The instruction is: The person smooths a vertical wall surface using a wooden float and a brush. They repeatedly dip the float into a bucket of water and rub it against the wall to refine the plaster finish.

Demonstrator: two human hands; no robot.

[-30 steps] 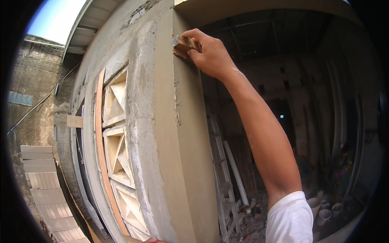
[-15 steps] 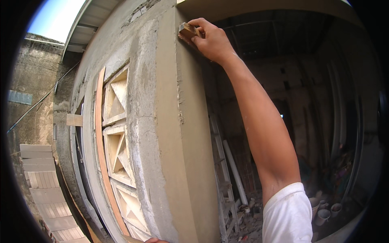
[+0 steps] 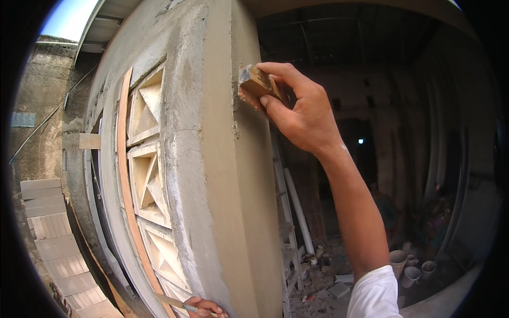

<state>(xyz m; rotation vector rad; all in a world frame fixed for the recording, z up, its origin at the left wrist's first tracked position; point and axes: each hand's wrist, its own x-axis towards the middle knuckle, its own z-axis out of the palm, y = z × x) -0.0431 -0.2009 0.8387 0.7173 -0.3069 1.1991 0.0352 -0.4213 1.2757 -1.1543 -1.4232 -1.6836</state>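
My right hand (image 3: 305,108) is closed round a small wooden float (image 3: 257,82), a block with a mortar-smeared end. It is against the inner side of the plastered pillar (image 3: 225,175), at the corner edge, where a rough ridge of mortar (image 3: 236,129) shows just below. Low in the picture my left hand (image 3: 205,306) has its fingers curled round a thin tool with a metal-looking part (image 3: 183,305). The lower edge cuts off that hand, and the tool's kind cannot be made out.
Left of the pillar are cream ventilation blocks (image 3: 150,183) and an upright wooden strip (image 3: 126,175). Inside the dark opening stand a ladder (image 3: 286,228), a pale pipe (image 3: 298,212) and several buckets (image 3: 410,276). Rubble (image 3: 323,278) covers the floor there.
My right hand has moved down the pillar's corner with the wooden float. More of my left hand and its thin tool now shows at the lower edge. The view has shifted slightly.
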